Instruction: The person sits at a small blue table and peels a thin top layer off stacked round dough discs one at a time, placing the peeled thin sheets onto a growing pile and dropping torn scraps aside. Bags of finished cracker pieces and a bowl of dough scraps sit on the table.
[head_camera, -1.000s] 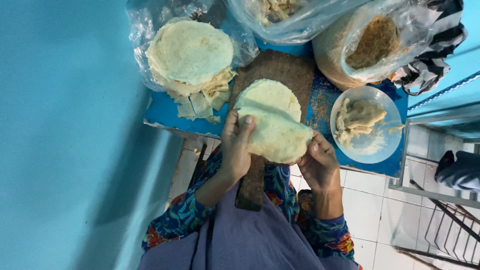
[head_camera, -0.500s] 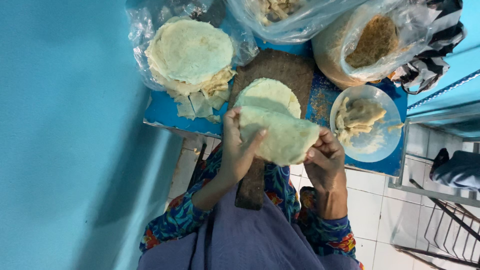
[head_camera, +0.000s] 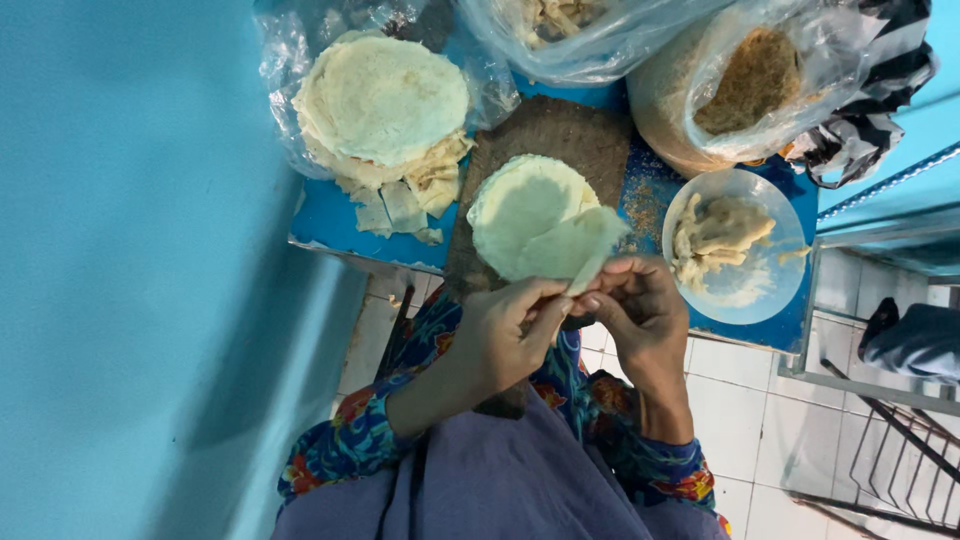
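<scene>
We see a blue table (head_camera: 330, 215) carrying a dark wooden board (head_camera: 560, 135), a bagged stack of pale round sheets (head_camera: 385, 100) to its left and a clear bowl of filling (head_camera: 735, 245) to its right. On the board lies a smaller stack of wrappers (head_camera: 515, 205). The top sheet (head_camera: 580, 250) folds toward us, its lifted edge just beyond both hands. Our left hand (head_camera: 505, 335) and right hand (head_camera: 640, 305) meet there, fingertips pressed together, pinching that edge; both are equally near.

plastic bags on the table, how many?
3, all along the far edge: one under the stack of round wrappers, one in the middle, one around the brown crumbs. More may lie beyond the frame.
</scene>
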